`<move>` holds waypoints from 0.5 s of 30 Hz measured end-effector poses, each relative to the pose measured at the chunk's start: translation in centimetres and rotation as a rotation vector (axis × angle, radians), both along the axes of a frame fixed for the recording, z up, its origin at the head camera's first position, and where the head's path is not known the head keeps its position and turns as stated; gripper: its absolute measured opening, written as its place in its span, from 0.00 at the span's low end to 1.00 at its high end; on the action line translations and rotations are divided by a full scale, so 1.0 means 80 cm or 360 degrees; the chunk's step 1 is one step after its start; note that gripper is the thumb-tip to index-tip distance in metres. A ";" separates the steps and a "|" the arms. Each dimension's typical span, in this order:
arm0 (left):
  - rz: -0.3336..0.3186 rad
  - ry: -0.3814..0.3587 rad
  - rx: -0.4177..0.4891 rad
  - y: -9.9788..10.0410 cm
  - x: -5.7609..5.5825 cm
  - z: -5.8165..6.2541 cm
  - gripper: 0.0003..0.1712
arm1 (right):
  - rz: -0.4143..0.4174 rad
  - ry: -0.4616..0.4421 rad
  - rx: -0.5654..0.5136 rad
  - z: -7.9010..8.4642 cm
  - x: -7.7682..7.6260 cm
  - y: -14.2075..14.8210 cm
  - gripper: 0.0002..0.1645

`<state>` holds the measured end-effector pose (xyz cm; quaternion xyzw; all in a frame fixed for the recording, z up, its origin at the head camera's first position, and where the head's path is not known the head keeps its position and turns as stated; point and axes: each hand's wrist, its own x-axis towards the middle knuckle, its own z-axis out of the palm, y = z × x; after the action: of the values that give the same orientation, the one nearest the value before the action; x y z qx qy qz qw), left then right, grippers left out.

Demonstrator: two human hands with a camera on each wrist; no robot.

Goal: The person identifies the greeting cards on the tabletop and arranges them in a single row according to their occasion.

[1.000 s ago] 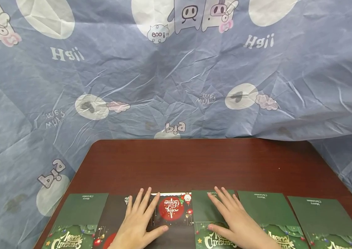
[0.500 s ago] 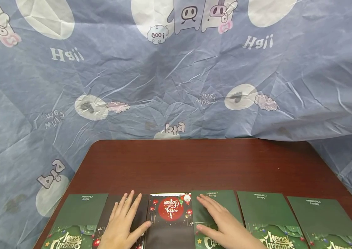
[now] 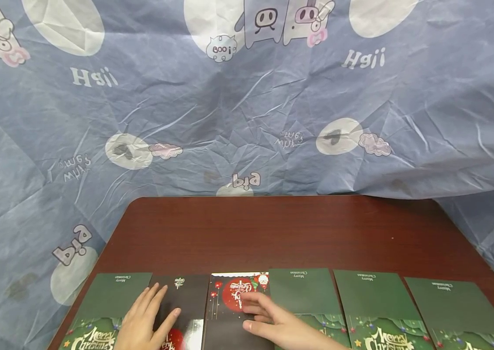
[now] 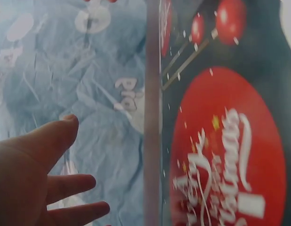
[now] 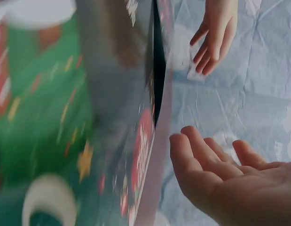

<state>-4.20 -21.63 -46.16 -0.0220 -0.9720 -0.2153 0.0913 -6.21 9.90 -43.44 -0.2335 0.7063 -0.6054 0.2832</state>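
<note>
Several Christmas cards lie in a row along the near part of the table. My left hand [image 3: 144, 318] is over the seam between the leftmost green card [image 3: 117, 294] and a black card [image 3: 181, 304] with a red circle. Its fingers are extended and hold nothing; in the left wrist view that hand [image 4: 27, 179] appears beside the red-circled print. Above the middle black card [image 3: 240, 330], which has a red circle and Santa at its top, is my right hand [image 3: 273, 323]. The right wrist view shows its fingers [image 5: 201, 165] loosely bent and holding nothing.
Three more green cards lie to the right, among them one beside the right hand [image 3: 301, 291] and one at the far right [image 3: 458, 306]. The brown table [image 3: 273, 233] stretches behind the row. A blue cartoon-print cloth [image 3: 238, 112] hangs at its back.
Both hands have moved left. The left hand has shifted off the middle cards toward the leftmost one. The right hand has gone from a green card to the middle black card, its fingers now more bent.
</note>
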 end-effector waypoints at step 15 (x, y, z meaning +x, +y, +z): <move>0.0362 -0.0394 0.0086 -0.028 0.012 -0.018 0.43 | -0.0089 -0.0443 -0.0391 -0.025 -0.008 -0.061 0.33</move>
<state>-3.25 -23.88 -47.61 0.1172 -0.9660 -0.2306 -0.0047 -6.88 5.00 -45.44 -0.1607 0.5873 -0.7211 0.3307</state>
